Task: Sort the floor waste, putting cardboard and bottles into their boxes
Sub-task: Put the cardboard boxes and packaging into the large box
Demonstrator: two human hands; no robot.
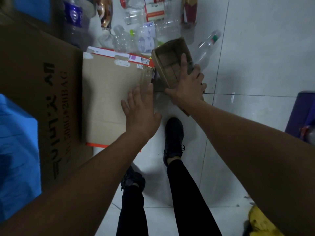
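My right hand [187, 86] grips a small open cardboard box [168, 60], tilted with its inside facing me, fingers over its right wall. My left hand [141, 109] hovers flat, fingers spread, over the near right part of a flattened cardboard sheet with an orange edge [109, 92]; whether it touches the sheet I cannot tell. A large brown printed carton [42, 86] lies left of that sheet. Several clear plastic bottles [129, 40] lie in a heap beyond the sheet, and one clear bottle with a green band [207, 46] lies to the right of the small box.
White tiled floor [255, 65] spreads to the right. My two legs and black shoes [173, 137] stand below the hands. Blue fabric [15, 150] fills the left edge. A purple object [301, 113] sits at the right edge, a yellow item [260, 222] at bottom right.
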